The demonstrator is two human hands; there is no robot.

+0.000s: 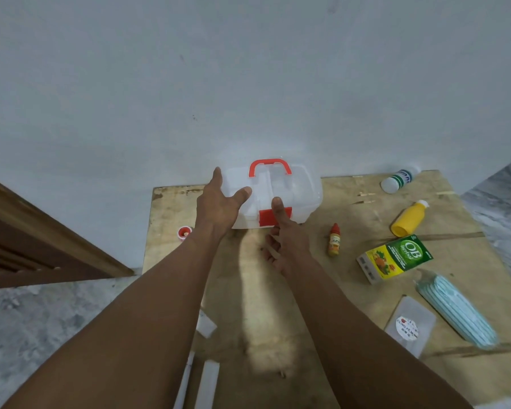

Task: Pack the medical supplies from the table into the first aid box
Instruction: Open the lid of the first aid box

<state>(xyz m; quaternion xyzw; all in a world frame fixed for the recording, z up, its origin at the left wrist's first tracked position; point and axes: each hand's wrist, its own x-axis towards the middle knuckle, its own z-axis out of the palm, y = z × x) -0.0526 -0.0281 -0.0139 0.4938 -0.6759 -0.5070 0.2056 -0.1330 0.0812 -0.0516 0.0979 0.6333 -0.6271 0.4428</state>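
Both forearms reach in from the bottom. The first aid box (278, 196) sits lid-shut at the table's (307, 290) far edge by the wall. Left hand (219, 205) rests on its lid, fingers spread; right hand (283, 246) has its thumb on the red latch (266, 218), other fingers loosely apart. Off to the right: small dropper bottle (334, 240), yellow bottle (409, 218), green box (394, 258), masks (455, 311).

The setting appears to be a plain domestic room. A bare plywood table (248, 290) stands against a painted, unfinished-looking wall (248, 84), above a mottled grey stone floor (42, 320), with a brown wooden louvred door (27, 246) at the left.
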